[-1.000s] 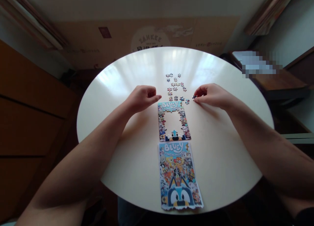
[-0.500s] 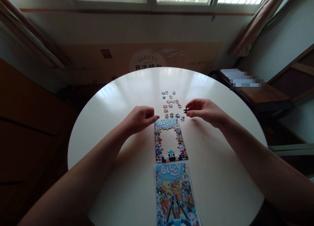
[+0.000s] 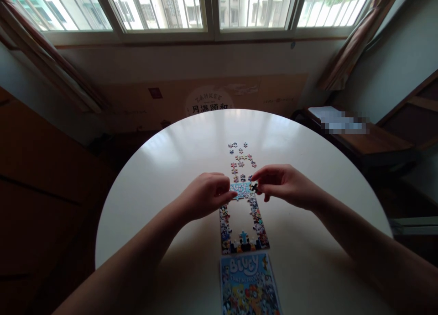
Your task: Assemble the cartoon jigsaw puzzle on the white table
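A jigsaw puzzle piece (image 3: 253,186), dark with some green, is pinched between the thumb and fingers of my right hand (image 3: 285,186). That hand hovers at the upper right corner of a partly assembled jigsaw (image 3: 260,230), whose border encloses a bare opening. My left hand (image 3: 207,196) is closed, its thumb stretched over the jigsaw's upper left corner. Whatever its curled fingers hold, if anything, is hidden. Beyond the jigsaw lie several loose puzzle pieces (image 3: 234,165). Below it, nearer to me, is a printed Bluey picture (image 3: 249,283), partly cut off by the view.
Everything rests on a round white table (image 3: 143,205). A wooden chair or bench (image 3: 383,134) with a pale item on it stands off to the right. Behind the table, a printed cardboard panel (image 3: 280,91) leans below the barred windows (image 3: 164,9).
My right hand has brought its puzzle piece left to the jigsaw's upper right corner. My left hand has moved right over the jigsaw's upper left corner. The camera has tilted up.
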Tool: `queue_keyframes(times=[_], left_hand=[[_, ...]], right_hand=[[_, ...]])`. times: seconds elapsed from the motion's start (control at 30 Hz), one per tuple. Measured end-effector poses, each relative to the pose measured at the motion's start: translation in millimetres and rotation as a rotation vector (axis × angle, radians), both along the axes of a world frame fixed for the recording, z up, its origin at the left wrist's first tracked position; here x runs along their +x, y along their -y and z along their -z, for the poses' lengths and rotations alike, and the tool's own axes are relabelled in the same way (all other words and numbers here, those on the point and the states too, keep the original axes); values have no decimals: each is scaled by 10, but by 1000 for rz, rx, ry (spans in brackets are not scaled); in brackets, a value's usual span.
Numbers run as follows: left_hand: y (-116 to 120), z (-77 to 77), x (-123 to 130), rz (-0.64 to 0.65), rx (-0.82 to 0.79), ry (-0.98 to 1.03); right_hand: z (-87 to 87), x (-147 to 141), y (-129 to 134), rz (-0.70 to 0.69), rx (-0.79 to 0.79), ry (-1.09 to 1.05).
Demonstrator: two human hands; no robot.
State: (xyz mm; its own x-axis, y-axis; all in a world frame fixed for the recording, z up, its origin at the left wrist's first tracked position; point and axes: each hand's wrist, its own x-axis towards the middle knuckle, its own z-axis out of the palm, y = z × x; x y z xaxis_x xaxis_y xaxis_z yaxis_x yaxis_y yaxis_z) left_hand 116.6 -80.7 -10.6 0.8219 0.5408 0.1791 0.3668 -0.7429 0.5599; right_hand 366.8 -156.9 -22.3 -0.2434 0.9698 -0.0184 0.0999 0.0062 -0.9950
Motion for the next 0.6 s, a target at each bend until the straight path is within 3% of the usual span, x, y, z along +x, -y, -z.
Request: queue_keyframes(times=[0.2,0.6], left_hand=[[113,-80,32,133,-89,-45],[137,-40,49,194,-157,-21]], right_hand=[[45,-116,48,-113,-115,-52],[119,-216,60,-207,-240,-118]])
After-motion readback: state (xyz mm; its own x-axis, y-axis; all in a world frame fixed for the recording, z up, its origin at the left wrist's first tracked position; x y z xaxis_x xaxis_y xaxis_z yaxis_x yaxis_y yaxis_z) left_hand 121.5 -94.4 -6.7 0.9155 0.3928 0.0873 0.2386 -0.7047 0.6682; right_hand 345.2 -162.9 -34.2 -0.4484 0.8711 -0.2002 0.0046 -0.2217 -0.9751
